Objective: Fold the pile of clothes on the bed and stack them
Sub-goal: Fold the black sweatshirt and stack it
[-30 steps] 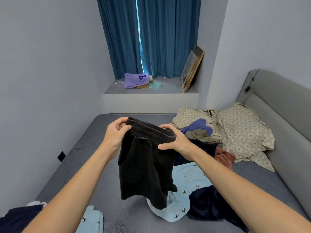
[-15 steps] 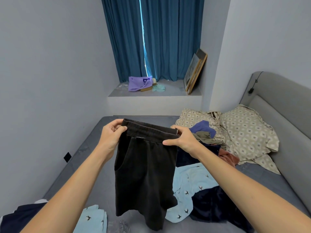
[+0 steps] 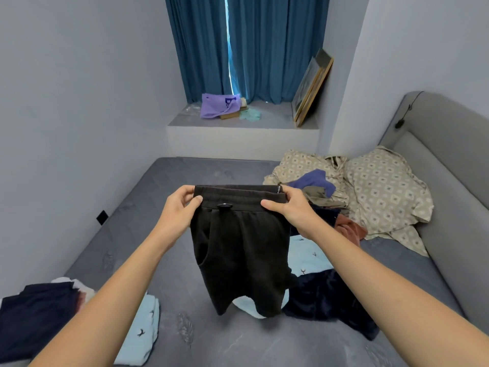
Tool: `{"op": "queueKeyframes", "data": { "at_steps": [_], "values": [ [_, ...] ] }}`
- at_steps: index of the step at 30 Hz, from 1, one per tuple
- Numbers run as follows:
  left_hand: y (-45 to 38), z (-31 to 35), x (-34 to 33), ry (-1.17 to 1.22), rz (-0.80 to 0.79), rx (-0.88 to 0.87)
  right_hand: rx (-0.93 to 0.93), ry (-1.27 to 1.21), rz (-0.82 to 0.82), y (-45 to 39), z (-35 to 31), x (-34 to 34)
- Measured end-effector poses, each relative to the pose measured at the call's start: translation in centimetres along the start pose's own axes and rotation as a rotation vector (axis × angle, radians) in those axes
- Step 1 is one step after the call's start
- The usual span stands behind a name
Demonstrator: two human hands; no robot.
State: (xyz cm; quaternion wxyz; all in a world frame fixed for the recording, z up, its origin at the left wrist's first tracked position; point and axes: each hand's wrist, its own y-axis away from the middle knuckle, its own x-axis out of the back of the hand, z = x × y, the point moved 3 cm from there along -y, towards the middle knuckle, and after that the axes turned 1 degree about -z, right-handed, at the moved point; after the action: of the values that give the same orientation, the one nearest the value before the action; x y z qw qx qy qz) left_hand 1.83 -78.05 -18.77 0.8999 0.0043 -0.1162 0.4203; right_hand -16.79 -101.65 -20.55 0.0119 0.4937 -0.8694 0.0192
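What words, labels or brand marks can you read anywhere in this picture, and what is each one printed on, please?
Purple bag on the window ledge: dark blue print, only part of one large letter shows, possibly "B"; the rest is folded away.
Small tag on the waistband of the black shorts, by the right hand: white lettering, too small to read.
Leaning picture frames: no legible text.
Nothing else carries writing.

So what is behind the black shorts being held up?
Behind the black shorts, which the left hand and right hand hold up by the waistband, lie a light blue bird-print garment and a dark navy garment. The parts directly behind the shorts are hidden.
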Motion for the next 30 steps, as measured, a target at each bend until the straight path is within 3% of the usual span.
{"op": "queueKeyframes", "data": {
  "at_steps": [8, 13, 18, 25, 30],
  "values": [
    [-0.3, -4.5, -4.4, 0.039, 0.032, 0.103, -0.108, 0.038, 0.0, -0.6, 4.2, 2.7],
    [-5.8, -10.2, -6.6, 0.054, 0.013, 0.186, -0.209, 0.1, 0.083, -5.5, 9.9, 4.0],
    [-13.7, -21.4, -10.2, 0.023, -0.05, 0.287, -0.341, 0.177, 0.202, -12.3, 20.4, 5.5],
    [-27.3, -42.3, -19.0, -0.05, -0.08, 0.369, -0.447, 0.275, 0.378, -25.8, 40.9, 8.6],
    [-28.2, -55.8, -22.1, -0.091, -0.186, 0.473, -0.485, 0.423, 0.455, -27.0, 53.2, 9.5]
  ]
}}
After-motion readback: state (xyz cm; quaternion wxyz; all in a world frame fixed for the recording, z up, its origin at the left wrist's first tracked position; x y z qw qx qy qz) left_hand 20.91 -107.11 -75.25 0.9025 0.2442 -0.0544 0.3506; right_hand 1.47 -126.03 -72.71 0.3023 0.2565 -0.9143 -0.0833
